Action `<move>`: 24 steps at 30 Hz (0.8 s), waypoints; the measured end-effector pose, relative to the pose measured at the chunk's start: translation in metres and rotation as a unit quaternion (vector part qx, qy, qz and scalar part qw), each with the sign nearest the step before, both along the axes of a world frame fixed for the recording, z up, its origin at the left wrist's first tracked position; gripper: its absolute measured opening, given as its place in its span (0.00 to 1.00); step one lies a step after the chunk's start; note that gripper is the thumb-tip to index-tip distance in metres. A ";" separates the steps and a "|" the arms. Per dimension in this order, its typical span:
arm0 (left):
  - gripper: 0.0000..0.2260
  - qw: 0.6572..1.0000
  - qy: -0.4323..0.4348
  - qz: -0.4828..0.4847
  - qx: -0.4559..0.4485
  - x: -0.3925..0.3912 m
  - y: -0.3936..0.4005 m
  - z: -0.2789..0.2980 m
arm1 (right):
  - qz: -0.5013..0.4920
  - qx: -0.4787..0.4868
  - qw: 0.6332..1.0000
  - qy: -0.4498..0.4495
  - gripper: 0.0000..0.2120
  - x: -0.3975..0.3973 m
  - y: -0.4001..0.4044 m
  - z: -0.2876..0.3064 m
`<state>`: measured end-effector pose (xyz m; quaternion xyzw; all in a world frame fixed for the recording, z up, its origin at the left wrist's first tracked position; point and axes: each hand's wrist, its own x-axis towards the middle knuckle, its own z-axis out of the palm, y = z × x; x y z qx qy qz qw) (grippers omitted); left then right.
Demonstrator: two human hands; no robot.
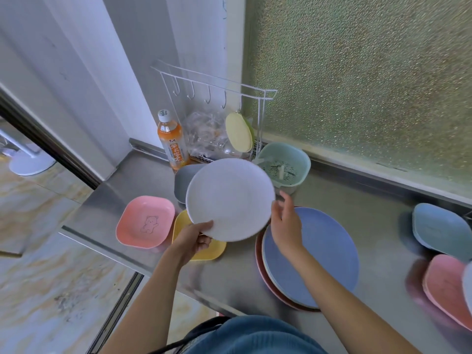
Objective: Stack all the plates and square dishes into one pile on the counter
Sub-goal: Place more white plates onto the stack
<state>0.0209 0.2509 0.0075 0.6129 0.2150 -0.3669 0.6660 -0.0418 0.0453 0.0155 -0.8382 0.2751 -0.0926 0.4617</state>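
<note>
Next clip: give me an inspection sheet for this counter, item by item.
Surface: steel counter, bare metal showing.
Job's things: white plate held aloft; blue plate tops a pile; pink dish, yellow dish, grey dish, far-right dishes loose.
Clutter: tea bottle, green basket, hook rack.
Hands: left hand grips the plate's rim; right hand open beside it.
Cables: nothing seen.
Surroundings: frosted window.

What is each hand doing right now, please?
Left hand: grips the white plate by its near rim.
Right hand: open, at the plate's right edge, holding nothing.
</note>
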 end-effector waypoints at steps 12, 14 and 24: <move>0.23 0.963 -0.130 -0.225 0.065 -0.063 -0.099 0.018 | -0.101 -0.034 0.992 0.071 0.19 -0.107 -0.100 -0.010; 0.25 0.963 -0.137 -0.218 0.074 -0.074 -0.106 0.013 | -0.101 -0.056 0.990 0.082 0.20 -0.123 -0.105 -0.014; 0.15 0.956 -0.190 -0.132 0.182 -0.108 -0.105 -0.001 | -0.059 -0.148 0.978 0.137 0.22 -0.157 -0.105 -0.020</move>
